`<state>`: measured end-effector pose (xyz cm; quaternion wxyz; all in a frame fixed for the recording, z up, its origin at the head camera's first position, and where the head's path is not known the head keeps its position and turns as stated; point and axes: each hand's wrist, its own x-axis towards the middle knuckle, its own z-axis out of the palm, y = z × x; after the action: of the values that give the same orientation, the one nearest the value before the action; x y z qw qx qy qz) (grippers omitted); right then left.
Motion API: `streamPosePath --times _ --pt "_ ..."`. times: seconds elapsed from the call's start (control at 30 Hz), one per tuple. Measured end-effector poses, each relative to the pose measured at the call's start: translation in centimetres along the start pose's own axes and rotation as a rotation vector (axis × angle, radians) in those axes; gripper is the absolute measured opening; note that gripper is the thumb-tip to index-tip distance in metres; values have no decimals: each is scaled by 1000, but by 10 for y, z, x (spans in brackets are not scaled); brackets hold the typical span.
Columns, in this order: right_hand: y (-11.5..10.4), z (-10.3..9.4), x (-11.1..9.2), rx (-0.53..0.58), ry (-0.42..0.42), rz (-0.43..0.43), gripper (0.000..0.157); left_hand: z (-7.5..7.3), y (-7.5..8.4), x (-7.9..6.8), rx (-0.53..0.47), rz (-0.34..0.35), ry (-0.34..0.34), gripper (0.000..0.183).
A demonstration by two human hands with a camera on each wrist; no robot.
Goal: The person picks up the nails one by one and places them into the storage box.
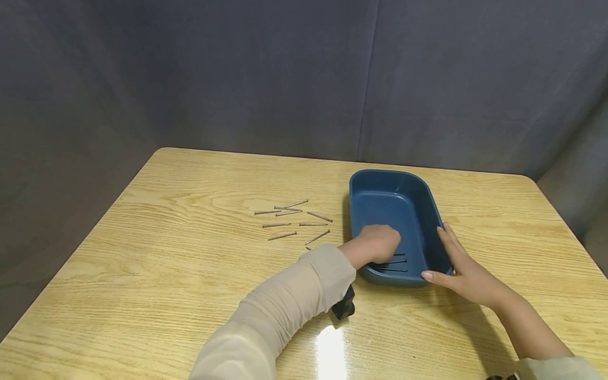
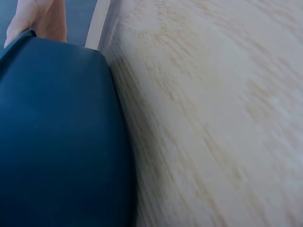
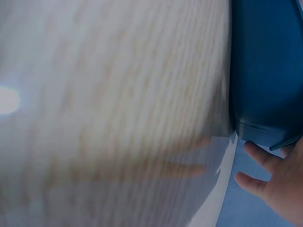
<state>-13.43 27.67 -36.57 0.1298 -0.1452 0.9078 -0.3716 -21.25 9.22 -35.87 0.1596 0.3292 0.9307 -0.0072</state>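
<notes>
My left hand (image 1: 380,243) reaches across the near left rim of a blue plastic bin (image 1: 427,211), knuckles up. Its fingertips are hidden beneath it, so what they hold is not visible. Beside and under that hand, several nails (image 1: 396,269) lie on the bin floor at the near end. At the bin's near right corner is my right hand (image 1: 475,277), its fingers extended along the right rim and its thumb at the near rim. The right wrist view shows that hand (image 3: 279,182) with fingers spread beside the bin wall (image 3: 270,71).
To the left of the bin, several loose nails (image 1: 287,210) are scattered on the wooden table (image 1: 166,253). A dark cloth (image 1: 266,79) hangs behind the table. A black device (image 1: 344,305) sits under my left wrist, near the bin's front left corner.
</notes>
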Motion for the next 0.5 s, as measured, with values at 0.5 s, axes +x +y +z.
streamPosePath --times 0.5 --pt "0 0 0 1 2 -3 95 3 1 3 32 -16 35 15"
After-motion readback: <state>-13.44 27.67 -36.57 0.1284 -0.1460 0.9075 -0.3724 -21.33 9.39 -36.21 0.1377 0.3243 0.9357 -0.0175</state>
